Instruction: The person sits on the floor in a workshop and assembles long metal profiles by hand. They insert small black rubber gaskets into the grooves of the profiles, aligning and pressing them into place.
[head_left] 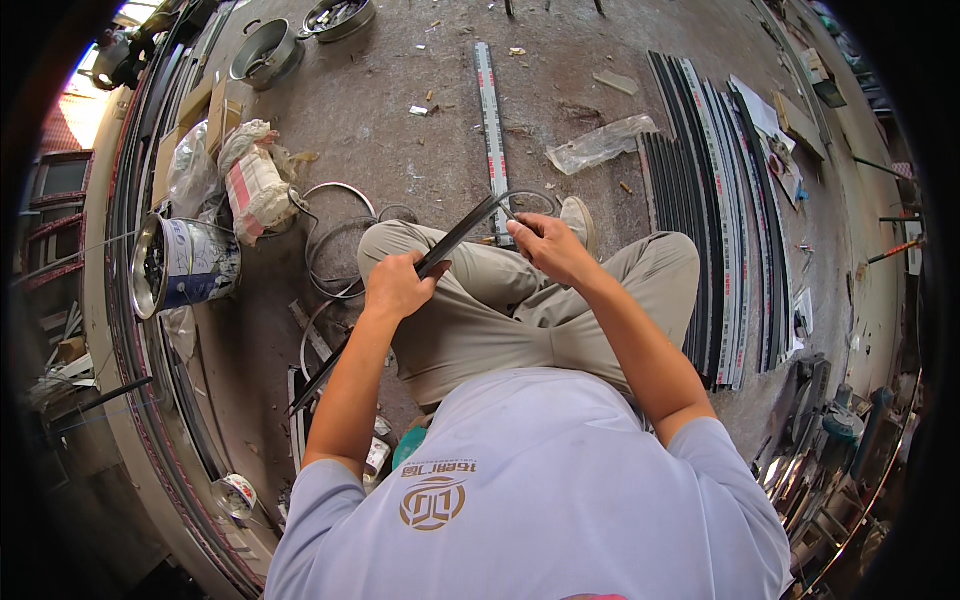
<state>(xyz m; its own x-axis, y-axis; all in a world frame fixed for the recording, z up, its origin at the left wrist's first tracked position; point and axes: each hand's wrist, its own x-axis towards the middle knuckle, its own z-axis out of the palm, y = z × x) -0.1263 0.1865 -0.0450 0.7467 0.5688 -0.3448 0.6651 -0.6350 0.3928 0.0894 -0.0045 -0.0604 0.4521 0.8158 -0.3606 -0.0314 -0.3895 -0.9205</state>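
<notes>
Concrete floor (400, 110), dusty and scattered with scraps, spreads out under a seated person whose knees fill the middle of the view. Nearest, the left hand (398, 285) is clenched around a long dark strip (400, 300), which slants from low at the left, across the lap, up toward the right hand (548, 248). That hand pinches the strip's upper end, where a thin grey cord (525, 197) loops away (whether the cord is already seated in the strip I cannot tell). To do this well, I judge, the left grip should stay firm and low to steady the strip while the right fingers work in short lengths near the end, keeping the cord free of kinks.

Beside the left knee lie loose coils (335, 240) of the same cord. Farther left stand a paint can (185, 265) on its side and a stuffed bag (255, 185). Right of the legs lies a stack of long profiles (715, 210). Beyond, a ruler (490, 110), a plastic wrapper (600, 143) and a metal pot (265, 52).
</notes>
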